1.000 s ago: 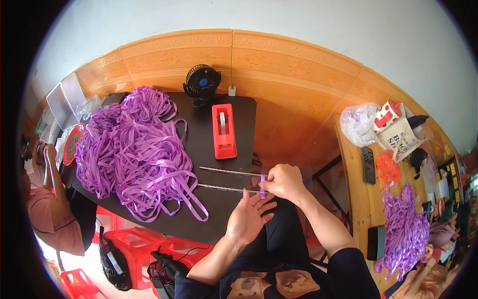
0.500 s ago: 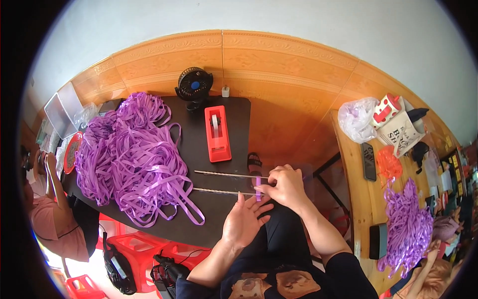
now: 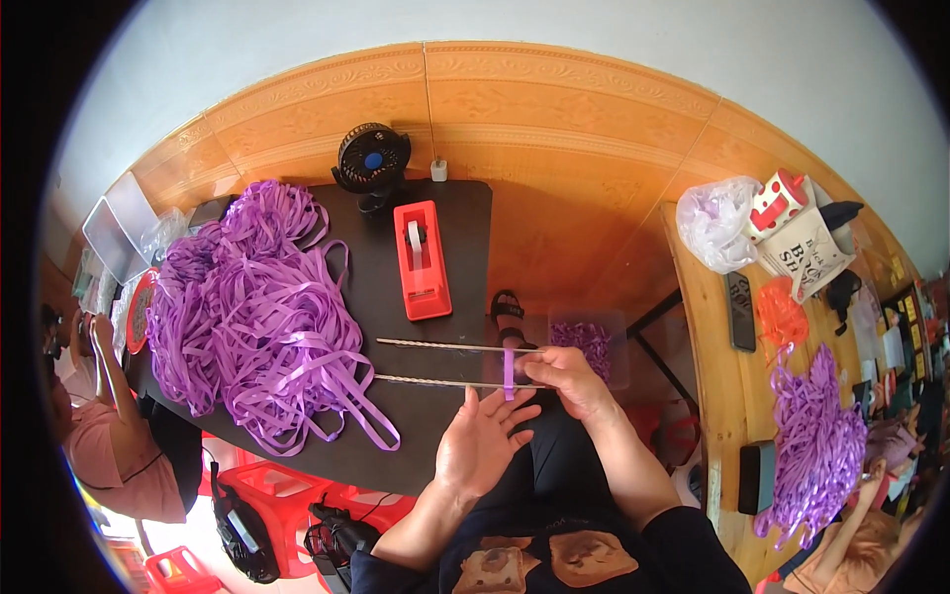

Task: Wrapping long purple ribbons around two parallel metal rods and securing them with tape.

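Off the right edge of the dark table [image 3: 465,252]: short purple band [image 3: 509,371] spanning two thin metal rods [image 3: 435,344], just left of the right hand [image 3: 576,384]. Rods run side by side, apart; left ends over the tabletop, near a large heap of purple ribbon [image 3: 257,327]. Left hand [image 3: 475,445] palm up on the near side, fingers loosely spread, thumb tip at the near rod, fingertips just by the band's near end. Right hand at the rods' right portion, thumb and forefinger close together beside the band; cannot tell whether they pinch it. Beyond that hand, lower down, clear tub [image 3: 620,342] with purple pieces [image 3: 581,339]. Farther over the dark table: red tape dispenser [image 3: 424,277], black fan [image 3: 373,160] beyond it. At right, wooden table [image 3: 714,416] with phone [image 3: 739,311] and second ribbon pile [image 3: 813,445].
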Demonstrator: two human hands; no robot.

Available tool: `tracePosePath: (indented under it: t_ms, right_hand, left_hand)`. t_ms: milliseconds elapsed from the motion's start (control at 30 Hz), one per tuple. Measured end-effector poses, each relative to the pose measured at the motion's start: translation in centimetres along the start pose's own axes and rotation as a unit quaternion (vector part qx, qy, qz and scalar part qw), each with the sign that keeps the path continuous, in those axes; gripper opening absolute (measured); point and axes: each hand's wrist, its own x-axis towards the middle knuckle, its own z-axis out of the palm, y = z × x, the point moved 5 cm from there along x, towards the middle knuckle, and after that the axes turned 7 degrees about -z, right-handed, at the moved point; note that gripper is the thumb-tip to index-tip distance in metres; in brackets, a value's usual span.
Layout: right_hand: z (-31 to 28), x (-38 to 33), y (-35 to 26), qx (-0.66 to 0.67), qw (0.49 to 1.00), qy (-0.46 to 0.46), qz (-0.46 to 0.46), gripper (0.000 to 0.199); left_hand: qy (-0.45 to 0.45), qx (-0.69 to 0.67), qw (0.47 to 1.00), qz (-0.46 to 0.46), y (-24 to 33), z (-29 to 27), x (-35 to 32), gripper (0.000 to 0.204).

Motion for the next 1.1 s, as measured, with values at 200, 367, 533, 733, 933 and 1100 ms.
tracePosePath:
  t_ms: [200,367,533,733,933,1100]
  right_hand:
    - [1.7,1.2,1.9,0.259,0.964,-0.046,0.029,0.052]
    - [1.3,2.1,3.8,0.259,0.964,-0.028,0.051,0.057]
    - [1.3,2.2,4.6,0.307,0.949,-0.052,0.055,0.056]
    - [1.6,0.9,1.9,0.213,0.975,-0.066,0.019,0.029]
    - [0.7,1.8,2.5,0.172,0.984,-0.052,-0.001,0.024]
    - [1.4,2.5,2.8,0.171,0.982,-0.07,0.036,0.021]
  left_hand:
    - [0.006,-0.007,1.0,-0.005,-0.1,-0.2,-0.1,0.073]
    - [-0.004,-0.01,1.0,-0.007,-0.2,-0.1,0.0,0.073]
    - [-0.006,-0.002,1.0,-0.003,-0.1,-0.2,0.0,0.074]
    - [0.0,0.004,1.0,-0.01,-0.1,-0.2,0.1,0.075]
    - [0.004,0.01,1.0,-0.007,0.0,-0.2,0.0,0.076]
    - [0.004,0.018,1.0,-0.01,0.1,-0.1,0.1,0.078]
